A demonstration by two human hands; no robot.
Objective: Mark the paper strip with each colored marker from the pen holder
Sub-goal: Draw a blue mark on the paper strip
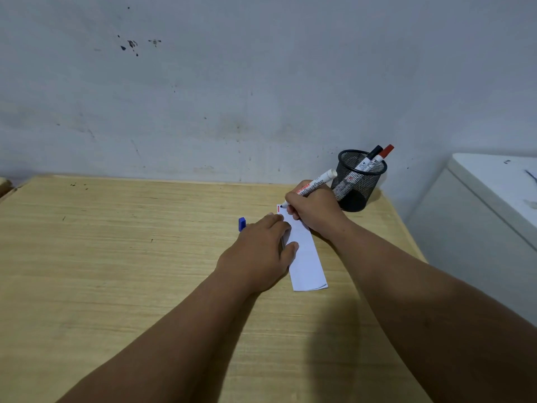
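Right of centre, the right hand clamps the uncapped white marker, tip touching the white paper strip's far end; the left hand, fingers together, pins the strip's length.

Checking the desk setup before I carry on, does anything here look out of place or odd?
Little stands out. A loose blue marker cap lies on the light wooden table beside the left hand, expected while the right hand writes on the white paper strip. The grey wall behind is stained and scuffed.
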